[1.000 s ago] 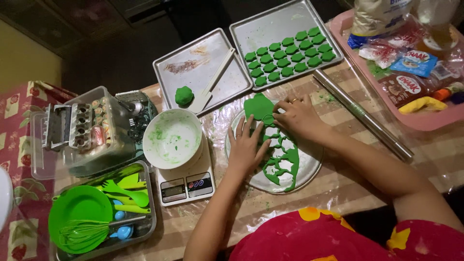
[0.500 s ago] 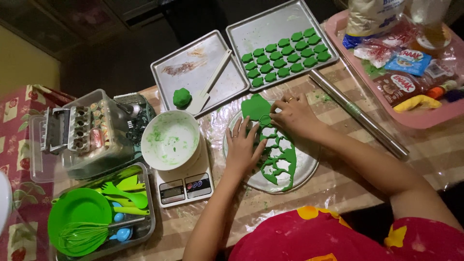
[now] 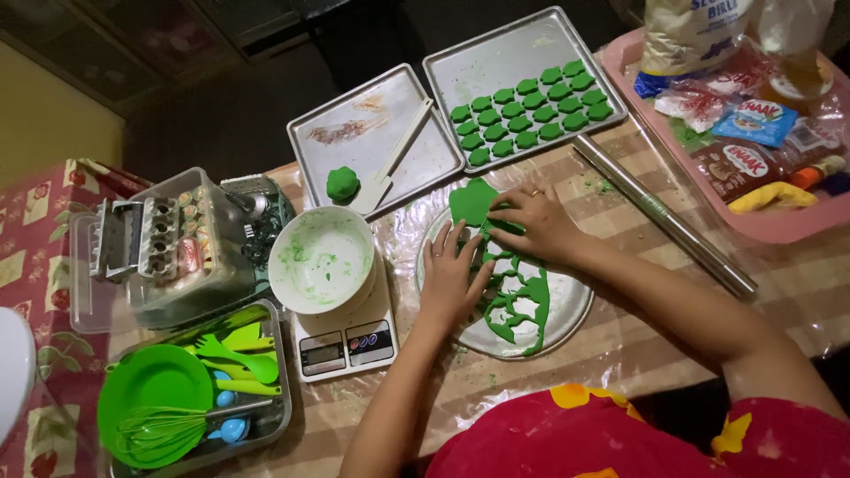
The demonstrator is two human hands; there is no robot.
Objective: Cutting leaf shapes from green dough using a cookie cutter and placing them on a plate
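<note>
Beside the scale point(image 3: 345, 341) and rolling pin point(image 3: 662, 215), left hand point(image 3: 453, 276) lies flat, right hand point(image 3: 531, 223) seemingly pinches green dough point(image 3: 509, 292)

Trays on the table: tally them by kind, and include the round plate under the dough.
Flat metal baking trays: 2
Deep metal tray of green utensils: 1
Pink tray: 1
Round metal plate: 1
Total: 5

baking trays point(image 3: 531, 44): matt metal | rolling pin point(image 3: 664, 217): glossy metal | dough sheet point(image 3: 518, 296): smooth, matt | bowl point(image 3: 320, 261): glossy
</note>
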